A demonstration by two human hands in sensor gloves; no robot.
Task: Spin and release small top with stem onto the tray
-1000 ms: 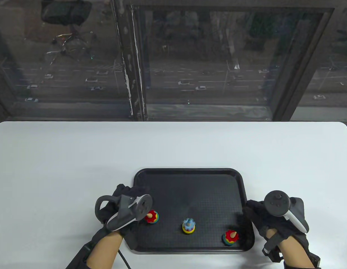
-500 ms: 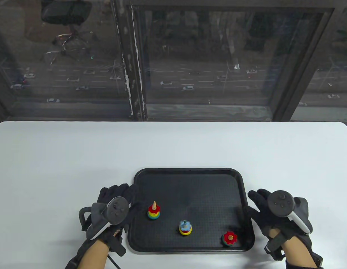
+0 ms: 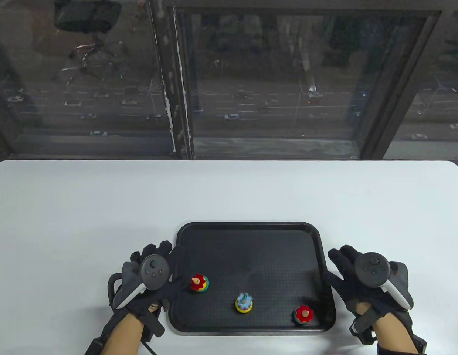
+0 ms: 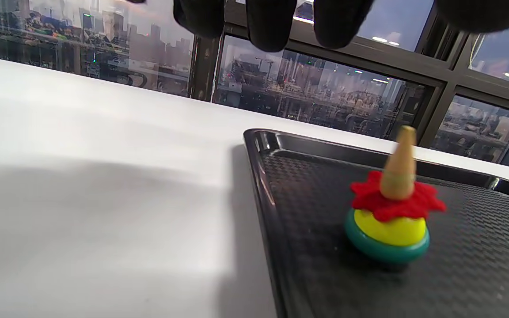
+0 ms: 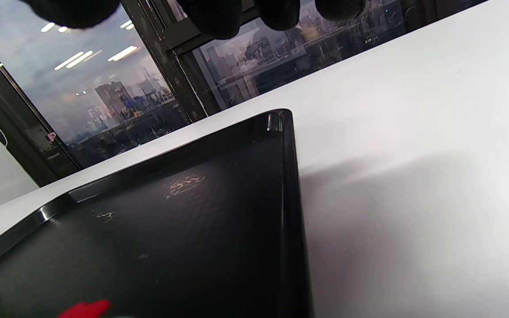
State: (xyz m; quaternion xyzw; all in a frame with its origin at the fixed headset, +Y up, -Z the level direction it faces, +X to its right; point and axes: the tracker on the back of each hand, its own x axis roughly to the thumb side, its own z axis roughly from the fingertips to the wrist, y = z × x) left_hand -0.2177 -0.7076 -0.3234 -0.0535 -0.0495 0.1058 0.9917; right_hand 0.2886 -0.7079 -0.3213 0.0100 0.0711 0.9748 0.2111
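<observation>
Three small tops stand on the black tray (image 3: 251, 233). The left top (image 3: 199, 283) has a red toothed disc, a yellow and teal body and a tan cone stem; it leans, free of any hand. My left hand (image 3: 160, 260) lies open just left of the tray, thumb stretched toward that top without touching it. In the left wrist view the same top (image 4: 390, 216) tilts on the tray (image 4: 261, 176), with my fingertips (image 4: 272, 22) above and apart. My right hand (image 3: 345, 264) rests open beside the tray's right edge, holding nothing.
A blue and yellow top (image 3: 244, 302) stands mid-tray near the front. A red top (image 3: 304, 314) sits in the front right corner. White table (image 3: 103, 207) surrounds the tray; a window lies beyond the far edge. The right wrist view shows the tray (image 5: 287, 176).
My left hand let go of the left top and drew back left off the tray, fingers spreading. The freed top shifts and leans. The blue top drifted slightly left. The right hand spread open.
</observation>
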